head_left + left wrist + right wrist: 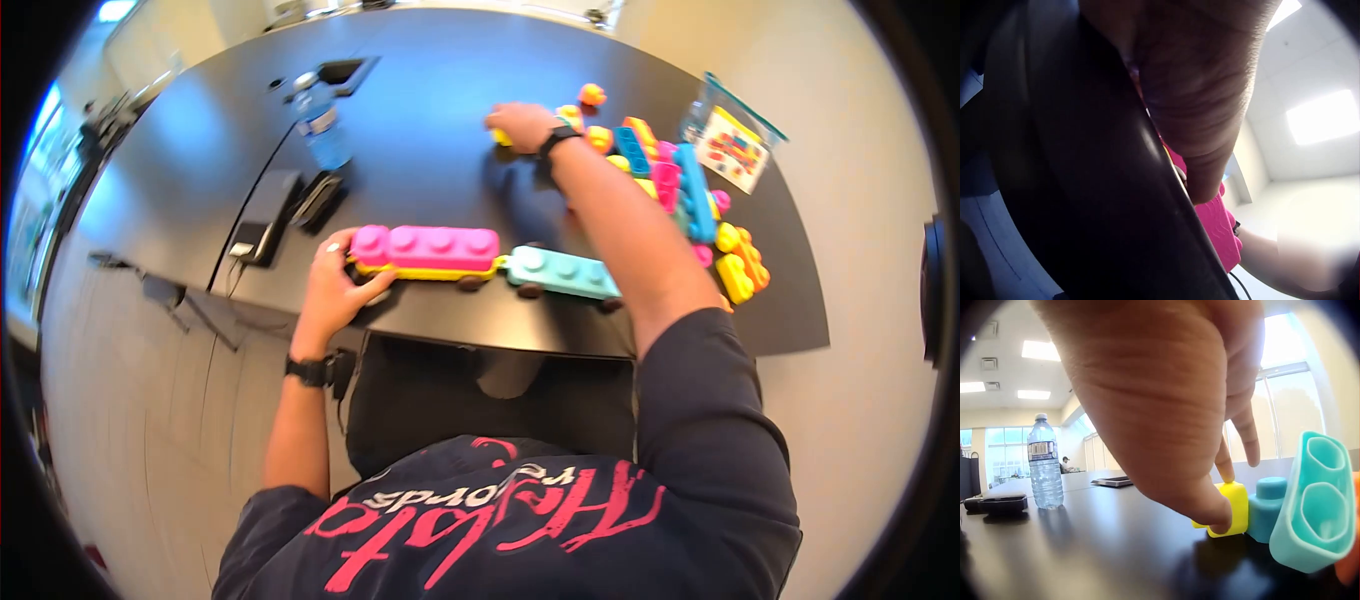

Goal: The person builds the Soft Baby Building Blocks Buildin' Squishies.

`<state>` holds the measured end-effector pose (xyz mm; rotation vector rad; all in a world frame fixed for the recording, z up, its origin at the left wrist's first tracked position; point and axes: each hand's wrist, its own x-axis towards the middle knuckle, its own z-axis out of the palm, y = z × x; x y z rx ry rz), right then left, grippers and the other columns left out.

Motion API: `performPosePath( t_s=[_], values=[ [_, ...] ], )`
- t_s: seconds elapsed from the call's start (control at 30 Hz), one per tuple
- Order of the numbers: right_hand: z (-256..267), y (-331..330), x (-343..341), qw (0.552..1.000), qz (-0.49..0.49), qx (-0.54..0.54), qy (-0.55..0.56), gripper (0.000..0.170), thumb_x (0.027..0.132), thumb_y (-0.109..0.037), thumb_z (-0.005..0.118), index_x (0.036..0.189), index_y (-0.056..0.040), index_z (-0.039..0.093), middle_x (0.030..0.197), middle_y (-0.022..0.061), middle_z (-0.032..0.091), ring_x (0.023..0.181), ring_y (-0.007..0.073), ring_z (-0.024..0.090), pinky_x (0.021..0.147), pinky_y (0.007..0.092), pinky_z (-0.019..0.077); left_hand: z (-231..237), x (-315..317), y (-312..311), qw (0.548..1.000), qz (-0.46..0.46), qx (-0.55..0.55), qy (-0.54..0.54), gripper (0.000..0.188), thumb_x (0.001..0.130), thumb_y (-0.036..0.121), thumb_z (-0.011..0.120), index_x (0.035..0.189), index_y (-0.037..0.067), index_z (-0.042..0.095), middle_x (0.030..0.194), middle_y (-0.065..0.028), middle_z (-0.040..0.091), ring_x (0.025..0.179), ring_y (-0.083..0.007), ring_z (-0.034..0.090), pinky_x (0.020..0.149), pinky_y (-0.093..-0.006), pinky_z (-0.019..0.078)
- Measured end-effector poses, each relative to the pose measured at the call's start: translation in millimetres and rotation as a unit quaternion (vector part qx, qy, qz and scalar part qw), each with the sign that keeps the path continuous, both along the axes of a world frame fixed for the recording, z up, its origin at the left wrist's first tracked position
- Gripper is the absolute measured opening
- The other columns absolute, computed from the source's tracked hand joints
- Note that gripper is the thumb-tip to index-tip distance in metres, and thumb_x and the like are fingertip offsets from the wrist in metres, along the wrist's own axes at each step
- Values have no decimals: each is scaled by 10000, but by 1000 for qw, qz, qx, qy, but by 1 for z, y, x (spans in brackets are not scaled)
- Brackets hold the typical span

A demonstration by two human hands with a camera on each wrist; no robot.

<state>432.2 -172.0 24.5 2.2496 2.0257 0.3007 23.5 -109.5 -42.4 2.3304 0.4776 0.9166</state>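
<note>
My left hand grips the left end of a toy train car with a yellow base, topped by pink blocks. Hooked to its right end is a light teal car on dark wheels. In the left wrist view the thumb side of the hand lies against the pink block. Farther off, my right hand reaches across the table and pinches a small yellow block between thumb and fingers. Beside that block stand a blue block and a tilted teal block with hollow openings showing.
A pile of colourful building blocks spreads to the right, partly behind my right forearm. A clear bag with a picture card stands beyond it. On the left are a water bottle, a dark case and a black glasses-like item.
</note>
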Motion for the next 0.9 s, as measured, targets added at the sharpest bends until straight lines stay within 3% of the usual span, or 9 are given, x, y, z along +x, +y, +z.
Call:
performPosePath(
  t_s=[0.1, 0.27, 0.33, 0.4, 0.5, 0.57, 0.73, 0.9],
  values=[
    [-1, -2, 1, 994, 48, 52, -87, 229, 863, -51, 693, 1084, -111, 697, 1169, 123, 658, 1148, 318, 669, 906, 440, 600, 7, -1, -6, 999, 10, -32, 12, 581, 769, 309, 892, 1227, 42, 651, 1175, -138, 669, 1131, -322, 614, 993, -419, 495],
    [11, 3, -10, 988, -4, -2, -153, 216, 833, -88, 729, 1043, -47, 694, 1165, 138, 675, 1141, 307, 675, 898, 429, 602, 11, -3, -6, 999, 6, -50, 11, 599, 772, 304, 894, 1246, 41, 640, 1188, -121, 660, 1141, -291, 618, 987, -394, 501],
    [17, 8, -12, 998, -16, 53, 20, 291, 820, -143, 771, 1067, -28, 670, 1206, 171, 686, 1067, 324, 708, 873, 422, 604, 10, -4, -5, 999, -1, -52, 15, 612, 774, 295, 893, 1271, 53, 631, 1196, -109, 658, 1145, -276, 618, 985, -378, 502],
    [46, -11, -67, 937, 8, 150, 314, 433, 810, -185, 820, 1184, -41, 656, 1184, 169, 697, 986, 303, 732, 835, 405, 605, 10, -4, -8, 998, 8, -53, 21, 611, 776, 298, 891, 1271, 58, 628, 1196, -110, 657, 1155, -278, 613, 987, -380, 501],
    [66, -51, -146, 872, 122, 103, 462, 582, 795, -193, 860, 1339, -150, 659, 1040, 104, 686, 954, 217, 713, 816, 369, 604, 9, -5, -5, 999, 15, -47, 18, 608, 779, 306, 891, 1269, 66, 623, 1190, -116, 654, 1151, -283, 608, 983, -386, 499],
    [59, -66, -175, 895, 215, 107, 375, 440, 801, -207, 852, 1205, -96, 718, 1042, 133, 695, 948, 264, 699, 855, 388, 589, 8, -4, -6, 999, 7, -33, 17, 605, 781, 318, 892, 1262, 72, 620, 1176, -126, 649, 1122, -289, 609, 972, -393, 498],
    [28, -74, -198, 892, 212, 172, 359, 446, 837, -265, 788, 1194, -14, 697, 1065, 189, 695, 1004, 354, 694, 909, 412, 569, 11, -2, -9, 999, 17, -30, 32, 601, 782, 326, 894, 1245, 61, 618, 1095, -135, 648, 1044, -283, 626, 931, -396, 503],
    [27, -73, -199, 921, 183, 147, 311, 480, 861, -244, 747, 1273, -8, 681, 1124, 195, 688, 1067, 361, 685, 959, 424, 555, 9, -1, -9, 999, 24, -17, 37, 580, 779, 292, 891, 1236, 57, 624, 1080, -129, 665, 1029, -268, 633, 914, -391, 501]
  ],
)
